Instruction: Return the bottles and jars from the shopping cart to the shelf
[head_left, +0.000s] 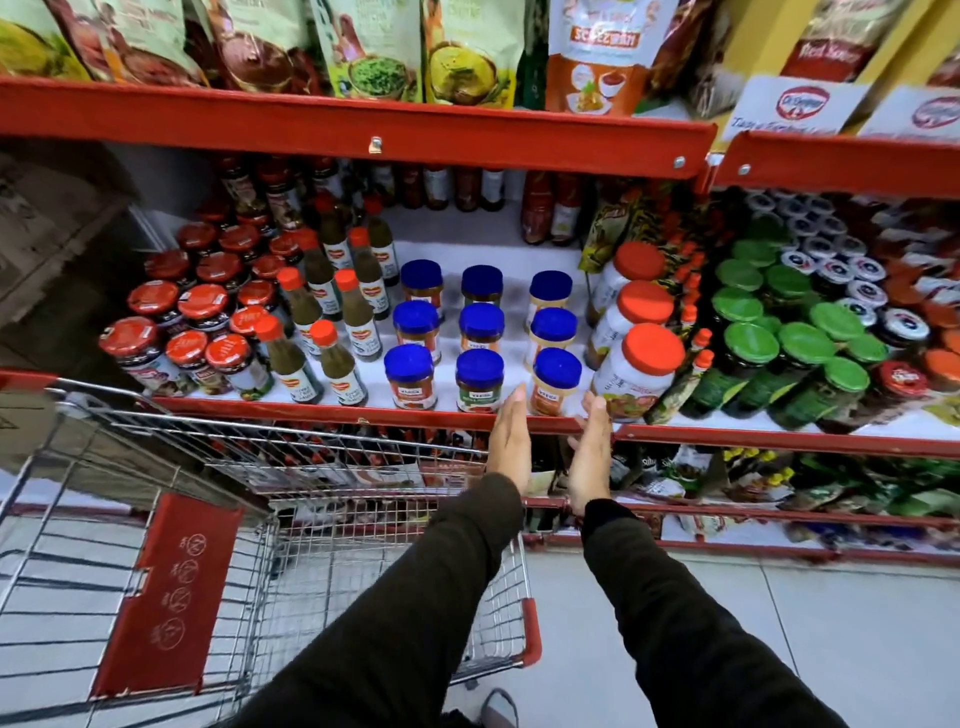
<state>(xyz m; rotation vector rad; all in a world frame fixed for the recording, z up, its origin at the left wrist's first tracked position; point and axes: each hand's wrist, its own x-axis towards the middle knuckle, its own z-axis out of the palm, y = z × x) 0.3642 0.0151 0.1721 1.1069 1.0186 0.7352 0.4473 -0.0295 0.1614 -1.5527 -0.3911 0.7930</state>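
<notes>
Nine blue-lidded jars stand in three rows of three on the shelf (363, 413), and the front right jar (554, 382) sits at the shelf's red front edge — between the two hands. The left hand (510, 441) is flat and open, palm turned inward, fingertips just beside the jar's left side; whether they touch it I cannot tell. The right hand (590, 451) is likewise open and holds nothing, its fingertips near the jar's right side and just beside a big orange-lidded jar (638, 371). Both grips are wide and empty. Left of the blue lids stand green sauce bottles (337, 364) with orange caps, then red-lidded jars (205, 312). Green-lidded jars (779, 353) fill the shelf's right part. Pouches (467, 47) line the shelf above. The wire cart (291, 519) stands at lower left — its basket looks bare, with a red flap (166, 592) at its seat.
</notes>
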